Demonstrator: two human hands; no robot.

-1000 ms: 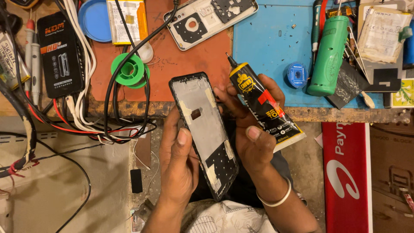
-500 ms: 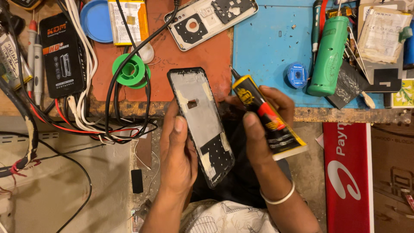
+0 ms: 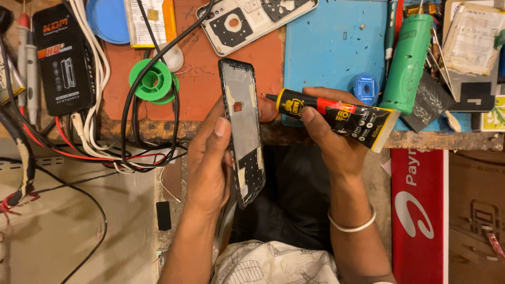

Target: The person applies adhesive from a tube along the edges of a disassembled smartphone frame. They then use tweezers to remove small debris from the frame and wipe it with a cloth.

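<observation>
Both hands are raised: the left hand point(image 3: 210, 158) clasps a black rectangular phone frame point(image 3: 243, 131) upright, the right hand point(image 3: 331, 131) grips a black-and-yellow glue tube point(image 3: 336, 113), nozzle at the frame's edge.

the right hand point(image 3: 331, 139) has turned the glue tube point(image 3: 336, 113) sideways, so its tip now points at the phone frame point(image 3: 243, 126)

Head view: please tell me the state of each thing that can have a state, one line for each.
Phone frame: bare, no screen fitted, held upright-tilted in left hand.
Glue tube: uncapped, nozzle aimed at frame edge, held in right hand.
Green solder spool: lying flat on bench.
White back cover: lying detached on bench.
</observation>
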